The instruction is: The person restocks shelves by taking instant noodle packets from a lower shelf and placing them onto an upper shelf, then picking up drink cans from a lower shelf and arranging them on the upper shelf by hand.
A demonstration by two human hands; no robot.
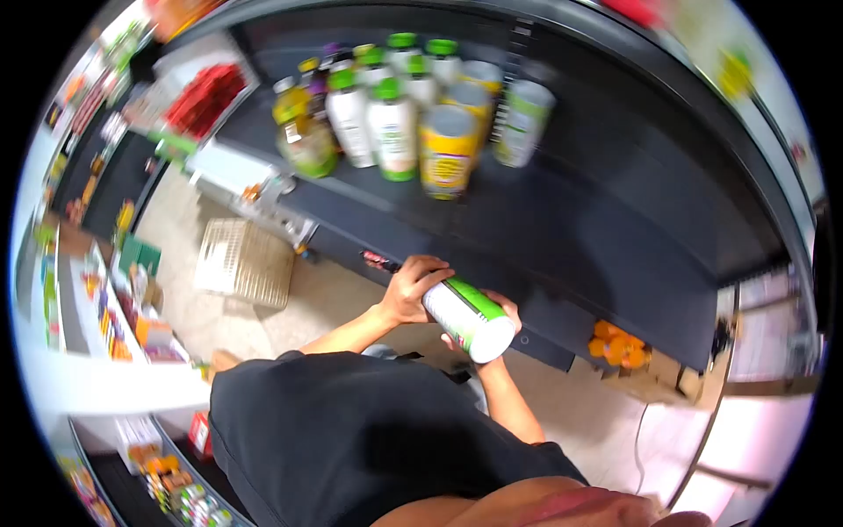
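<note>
A white and green canister [465, 316] is held tilted in front of my chest, its pale round end towards me. My left hand [413, 288] wraps around its far-left end, and my right hand [502, 309] grips its right side. A small dark and red item [379, 261] shows just beyond my left hand; I cannot tell whether that hand touches it. On the dark shelf [562, 228] beyond stand white bottles with green caps [392, 132], yellow cans with grey tops [448, 154], a pale green and white can [525, 123] and a yellow-green bottle [307, 145].
A beige woven basket [246, 262] sits on the floor to the left. Orange items [618, 344] lie by a cardboard box [654, 382] below the shelf at right. Red packs [206, 98] fill a bin at upper left. Stocked shelves [105, 307] line the left side.
</note>
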